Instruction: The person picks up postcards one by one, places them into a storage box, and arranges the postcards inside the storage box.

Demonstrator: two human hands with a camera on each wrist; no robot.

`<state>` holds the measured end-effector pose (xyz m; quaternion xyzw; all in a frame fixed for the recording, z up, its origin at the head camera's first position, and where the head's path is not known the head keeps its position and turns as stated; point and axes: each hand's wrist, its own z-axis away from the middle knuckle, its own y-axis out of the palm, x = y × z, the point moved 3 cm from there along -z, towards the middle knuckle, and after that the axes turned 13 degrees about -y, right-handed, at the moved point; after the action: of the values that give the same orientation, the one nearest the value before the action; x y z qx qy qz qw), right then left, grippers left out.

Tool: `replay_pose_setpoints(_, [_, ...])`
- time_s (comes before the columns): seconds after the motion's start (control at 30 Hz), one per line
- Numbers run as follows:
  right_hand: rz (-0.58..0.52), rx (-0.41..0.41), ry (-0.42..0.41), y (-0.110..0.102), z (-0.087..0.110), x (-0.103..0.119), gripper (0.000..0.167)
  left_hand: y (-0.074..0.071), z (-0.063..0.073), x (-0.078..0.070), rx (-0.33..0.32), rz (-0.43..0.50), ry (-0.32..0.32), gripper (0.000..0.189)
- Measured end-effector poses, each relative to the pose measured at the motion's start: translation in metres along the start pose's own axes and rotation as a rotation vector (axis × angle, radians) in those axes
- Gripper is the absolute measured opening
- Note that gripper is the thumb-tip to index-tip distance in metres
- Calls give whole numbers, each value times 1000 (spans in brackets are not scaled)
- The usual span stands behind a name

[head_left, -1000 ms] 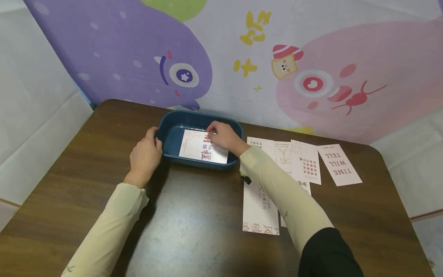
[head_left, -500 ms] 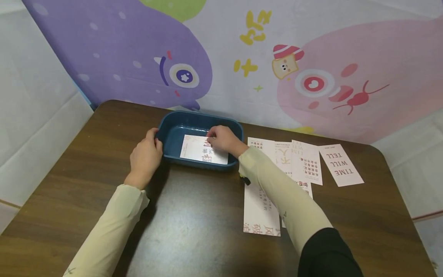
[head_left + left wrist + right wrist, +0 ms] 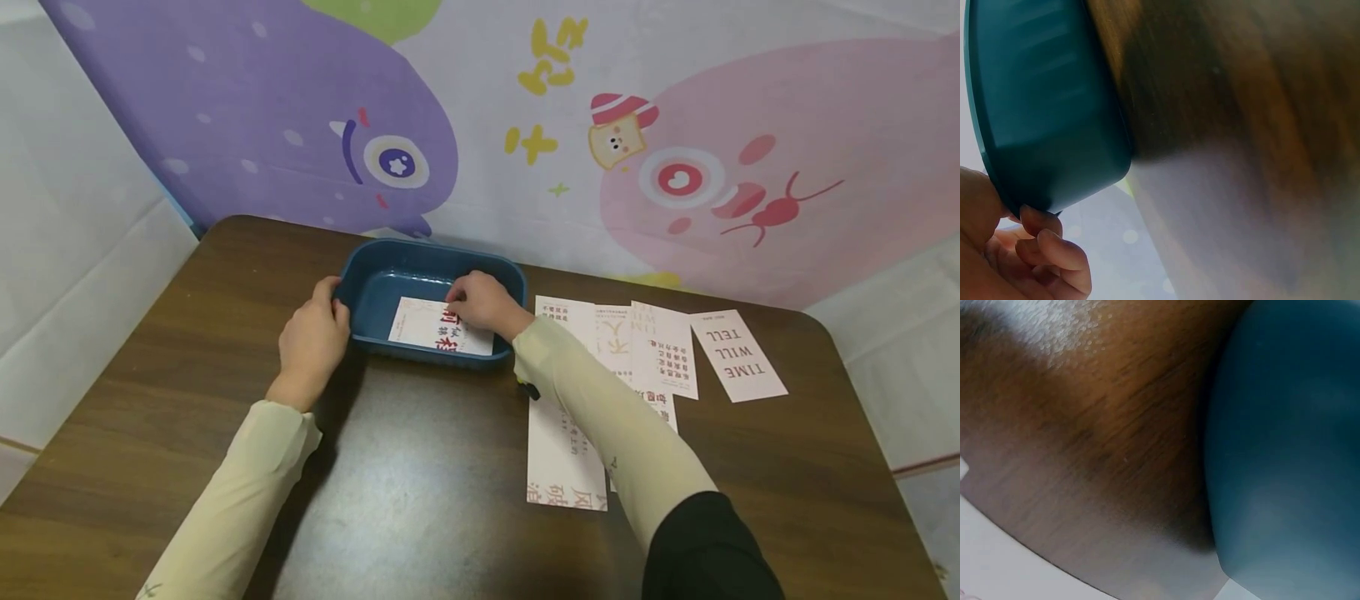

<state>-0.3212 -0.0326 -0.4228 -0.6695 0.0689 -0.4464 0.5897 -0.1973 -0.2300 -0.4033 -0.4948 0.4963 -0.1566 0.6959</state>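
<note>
Blue tray (image 3: pixel 372 302) is placed on the brown wooden surface (image 3: pixel 420 475). To its right, a group of printed cards (image 3: pixel 550 450) is laid, several of them overlapping; "TIME WILL TELL" is read on the rightmost one. The tray's left rim is clasped by the grip of the left hand (image 3: pixel 311 337). Inside the tray, near the front wall, a white card (image 3: pixel 420 323) is pinched at its far edge by the grip of the right hand (image 3: pixel 486 302).

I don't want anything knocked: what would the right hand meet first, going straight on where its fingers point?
Probably the left inner wall of the dark blue, rounded rectangular plastic-looking tray, though depth is unclear; the right hand holds a white paper card.
</note>
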Motion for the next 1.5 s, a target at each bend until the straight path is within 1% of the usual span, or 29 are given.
replay_pose_setpoints(0.2, [20,7,-18,-1,1,1,21,0,0,-1,6,1,-6,40])
replay_pose_setpoints(0.53, [-9,-8,17,-3,3,4,24,0,1,-1,8,1,-1,40])
replay_pose_setpoints(0.7, [-12,-52,28,-9,8,6,28,1,0,-2,16,5,3,41])
replay_pose_setpoints(0.8, [-15,-85,19,-14,12,7,31,1,0,-2,15,11,2,40])
replay_pose_setpoints(0.93, [-24,-109,-2,-20,17,9,32,-1,0,-1,19,12,-2,41])
replay_pose_setpoints(1.1, [-24,-145,-34,-29,30,11,31,-2,1,-2,30,7,-3,41])
replay_pose_setpoints(1.3, [-41,-200,-8,-41,47,9,30,-2,1,-2,35,4,4,41])
replay_pose_setpoints(1.5, [-45,-262,-1,-50,66,6,29,-1,0,0,34,4,15,42])
